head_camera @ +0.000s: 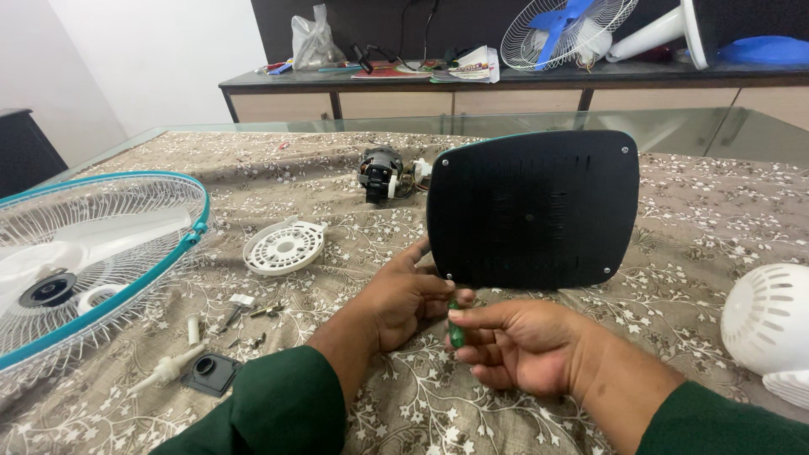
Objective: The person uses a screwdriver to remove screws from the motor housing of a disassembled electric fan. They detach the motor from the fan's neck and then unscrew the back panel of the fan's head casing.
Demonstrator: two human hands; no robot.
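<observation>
A black rounded-square fan base plate (533, 208) stands tilted on edge on the table, its underside with screw holes facing me. My left hand (403, 297) grips its lower left corner. My right hand (514, 341) is closed on a green-handled screwdriver (456, 330), whose tip points up at the plate's lower left screw. Both sleeves are dark green.
A fan guard with white blades and teal rim (84, 261) lies at left. A white round grille cover (284, 247), a black motor (381, 174), small screws and white parts (202, 337) lie on the patterned cloth. A white motor housing (767, 320) sits at right. Another fan (565, 29) lies on the back counter.
</observation>
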